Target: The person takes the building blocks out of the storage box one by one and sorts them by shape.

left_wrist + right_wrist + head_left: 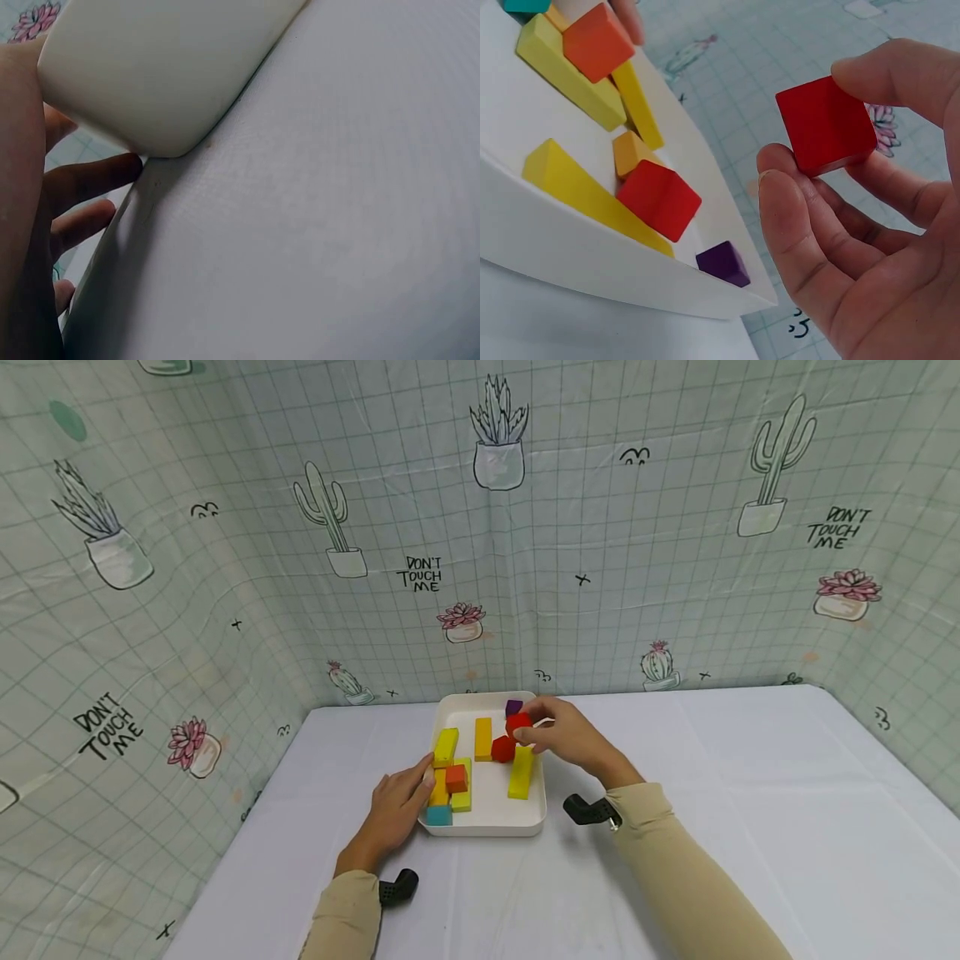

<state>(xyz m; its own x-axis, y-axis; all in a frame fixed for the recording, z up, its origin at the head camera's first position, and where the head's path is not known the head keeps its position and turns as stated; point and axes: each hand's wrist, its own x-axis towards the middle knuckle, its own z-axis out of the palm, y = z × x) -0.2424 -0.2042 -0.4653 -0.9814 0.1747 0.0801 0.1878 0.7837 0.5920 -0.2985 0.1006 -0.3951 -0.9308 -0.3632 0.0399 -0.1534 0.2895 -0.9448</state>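
Note:
My right hand (562, 731) pinches a red cube (826, 126) between thumb and fingers, above the far right part of a white tray (487, 828). Below it in the tray lies a second red cube (503, 748), close to a long yellow block (521, 774). A small purple block (513, 707) is in the far right corner. My left hand (393, 802) touches the tray's left side with relaxed fingers; its thumb is partly hidden in the left wrist view. By that side sit an orange-red cube (456, 778) and a teal block (439, 816).
Further yellow blocks (446, 747) and a yellow-orange block (483, 739) lie in the tray. The table wears a white cloth (712, 827). Behind it hangs a gridded curtain (555, 527) printed with cacti. Black devices (588, 810) are strapped at both wrists.

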